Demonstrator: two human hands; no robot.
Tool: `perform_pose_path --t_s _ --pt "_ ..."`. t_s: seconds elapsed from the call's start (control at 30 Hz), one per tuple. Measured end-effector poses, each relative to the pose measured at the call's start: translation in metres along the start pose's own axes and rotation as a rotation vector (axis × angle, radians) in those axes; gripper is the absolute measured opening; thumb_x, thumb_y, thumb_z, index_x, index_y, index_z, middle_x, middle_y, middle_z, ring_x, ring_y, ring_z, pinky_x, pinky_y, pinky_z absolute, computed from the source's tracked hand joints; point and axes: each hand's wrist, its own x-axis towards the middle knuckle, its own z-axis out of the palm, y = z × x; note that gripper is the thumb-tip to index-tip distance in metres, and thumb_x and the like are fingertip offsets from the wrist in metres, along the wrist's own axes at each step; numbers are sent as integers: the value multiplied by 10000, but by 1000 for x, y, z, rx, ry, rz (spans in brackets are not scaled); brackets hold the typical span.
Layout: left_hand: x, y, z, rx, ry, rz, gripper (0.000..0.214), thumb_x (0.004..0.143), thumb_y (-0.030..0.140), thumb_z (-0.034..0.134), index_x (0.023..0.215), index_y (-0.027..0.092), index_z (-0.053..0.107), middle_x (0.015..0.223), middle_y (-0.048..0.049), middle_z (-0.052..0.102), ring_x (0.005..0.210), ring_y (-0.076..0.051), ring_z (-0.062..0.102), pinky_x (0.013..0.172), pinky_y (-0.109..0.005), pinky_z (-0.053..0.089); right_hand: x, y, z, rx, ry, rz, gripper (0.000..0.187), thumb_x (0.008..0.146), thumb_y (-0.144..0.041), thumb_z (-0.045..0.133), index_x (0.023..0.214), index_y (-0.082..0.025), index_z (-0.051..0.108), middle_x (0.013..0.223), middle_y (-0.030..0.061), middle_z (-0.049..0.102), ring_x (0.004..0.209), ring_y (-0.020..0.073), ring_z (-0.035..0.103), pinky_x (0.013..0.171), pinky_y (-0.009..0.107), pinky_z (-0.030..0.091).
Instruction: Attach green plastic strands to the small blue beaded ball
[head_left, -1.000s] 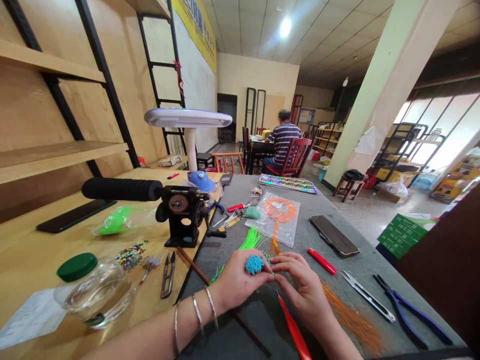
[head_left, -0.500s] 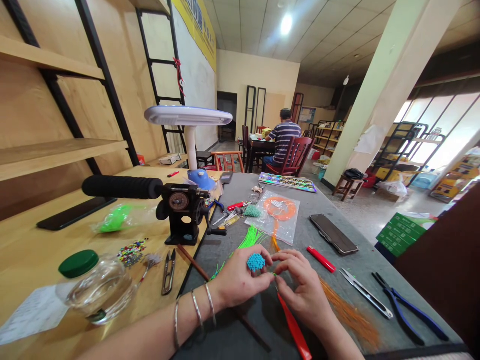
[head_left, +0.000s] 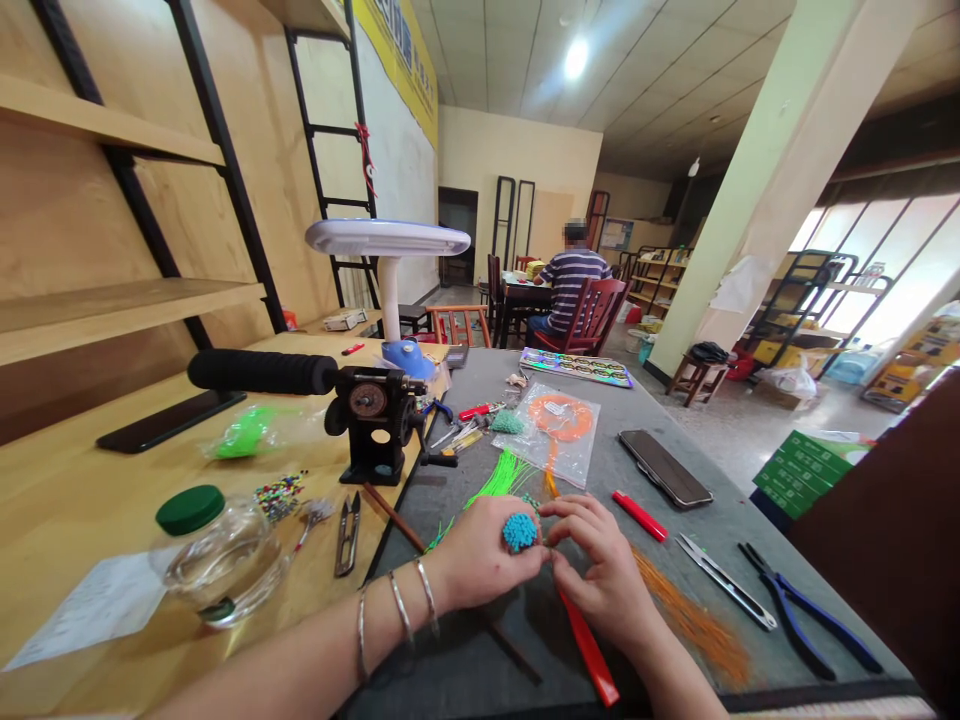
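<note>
Left hand (head_left: pixel 476 555) curled around a blue bead-like cluster (head_left: pixel 519 532), its top poking out by the forefinger — over the dark mat (head_left: pixel 442 655). Right hand (head_left: pixel 604 560) bent, thumb and forefinger at the left fingertips — can't tell if pinching anything. Red tool (head_left: pixel 589 645) just below, orange strands (head_left: pixel 694 620) beside right wrist.

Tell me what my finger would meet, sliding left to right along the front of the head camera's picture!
White paper sheet → green-lidded clear jar → dark thread snips → left hand with a turquoise-tipped bundle → right hand → orange strands → blue-handled pliers.
</note>
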Motion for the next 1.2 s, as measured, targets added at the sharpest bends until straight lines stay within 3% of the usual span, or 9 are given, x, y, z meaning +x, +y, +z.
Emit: perform_pose_path --t_s 0.13,0.23,0.3,0.37,0.5,0.7,1.2 --pt "-13 4 -19 55 -99 2 99 720 267 665 721 168 675 702 0 645 656 -131 561 639 -228 411 1 -1 -4 -29 -34 -26 170 717 -96 551 774 -254 581 1071 44 675 1060 254 562 955 514 407" --pt "-32 1 -29 198 -329 65 243 628 345 773 811 206 695 823 -11 657 739 -165 597 661 -233 420 0 -1 -9 -56 -109 -73 182 733 -104 555 801 -267 599 1130 30 660 1106 256 540 1006 554 349" --pt "-42 -3 -32 333 -388 60 167 667 299 746 800 218 689 856 -18 653 744 -175 604 647 -238 415 0 -3 -13 -76 -181 -109 197 741 -106 553 819 -276 613 1158 14 652 1141 257 520 1033 572 310" --pt "-47 -8 -32 399 -372 44 67 733 186 651 786 221 674 849 -14 655 743 -170 609 646 -233 411 -1 -5 -17 -88 -238 -139 207 741 -103 555 821 -282 624 1178 3 645 1169 259 502 1048 579 290" --pt "-45 -13 -31 377 -241 -3 270 712 26 509 834 218 654 828 3 677 770 -157 614 677 -224 409 -1 -11 -25 -102 -298 -169 213 744 -98 555 808 -286 631 1196 -1 636 1182 260 490 1050 579 292" --pt "-44 -16 -28 352 -183 -27 229 739 60 493 822 208 647 815 0 690 760 -158 616 673 -230 405 -2 -14 -21 -113 -349 -183 232 716 -79 571 820 -279 628 1208 -7 624 1192 261 481 1055 576 287" --pt "-47 -21 -26 361 -179 -15 113 795 151 541 833 212 627 836 8 688 779 -151 623 683 -230 414 5 -16 -14 -115 -379 -198 174 749 -96 553 803 -244 627 1200 12 622 1204 239 453 1060 527 289"
